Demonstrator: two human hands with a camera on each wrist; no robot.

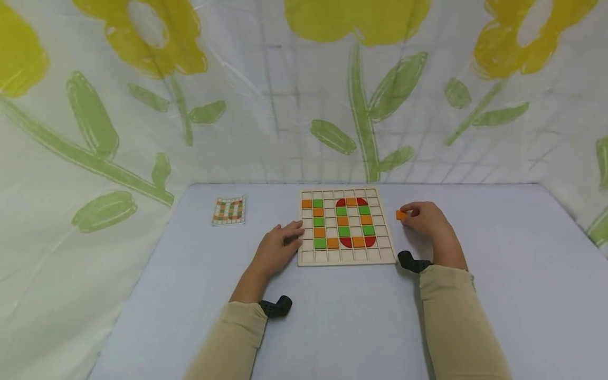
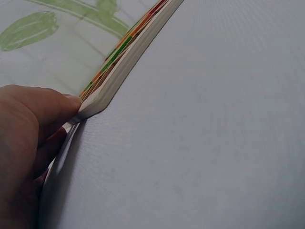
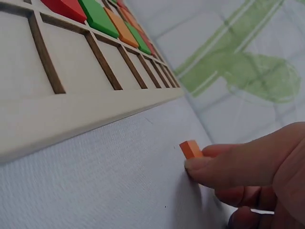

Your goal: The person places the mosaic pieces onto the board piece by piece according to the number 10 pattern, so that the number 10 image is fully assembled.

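Observation:
A wooden grid board (image 1: 348,260) lies on the table, with orange, green and red tiles in its cells. Its tiles form a column on the left and a ring with red rounded corners on the right. My left hand (image 1: 277,248) rests at the board's left edge; in the left wrist view its thumb (image 2: 57,107) touches the board near a corner. Right of the board, my right hand (image 1: 426,219) pinches a small orange tile (image 3: 191,150) between thumb and finger, apart from the board. Part of that tile is hidden by the thumb.
A small pattern card (image 1: 229,211) showing coloured squares on a grid lies left of the board. The pale table (image 1: 342,322) meets a hanging cloth (image 1: 247,142) with printed yellow flowers at its back edge. Both wrists wear black devices.

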